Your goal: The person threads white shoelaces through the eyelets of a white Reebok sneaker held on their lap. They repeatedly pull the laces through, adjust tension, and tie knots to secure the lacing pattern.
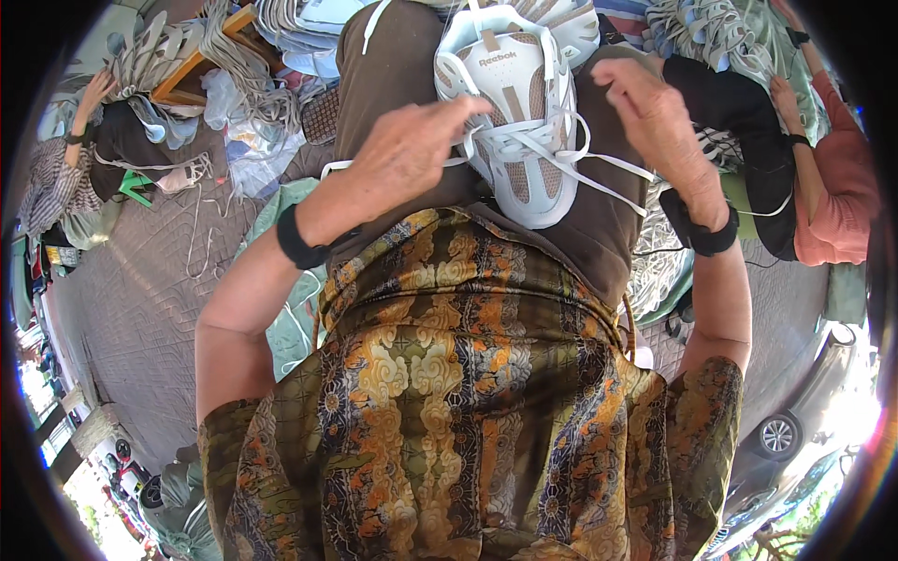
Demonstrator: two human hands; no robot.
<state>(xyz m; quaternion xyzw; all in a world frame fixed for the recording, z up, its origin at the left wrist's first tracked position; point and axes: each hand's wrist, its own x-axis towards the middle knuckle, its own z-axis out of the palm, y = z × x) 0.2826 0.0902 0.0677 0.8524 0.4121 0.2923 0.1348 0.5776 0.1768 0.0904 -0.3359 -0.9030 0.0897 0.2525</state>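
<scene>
A white, grey and beige sneaker [538, 182] rests on my lap between my thighs, toe toward me. Its white shoelace [533, 138] crosses the tongue loosely, with loops and loose lengths spreading right over my brown trousers. At the shoe's left side is my left hand [407, 140], index finger stretched out to the eyelet edge. A stretch of lace runs below this hand; whether the hidden fingers touch it I cannot tell. To the shoe's right, my right hand [650, 112] hovers apart from it with bent, separated fingers. I see nothing between them.
Another shoe [572, 33] lies beyond the first. Bundled shoe parts [238, 70] pile up at far left, with more [706, 33] at far right. A person's hand [96, 91] shows at left, another person's hand [786, 98] at right. A green plastic piece [137, 187] lies left.
</scene>
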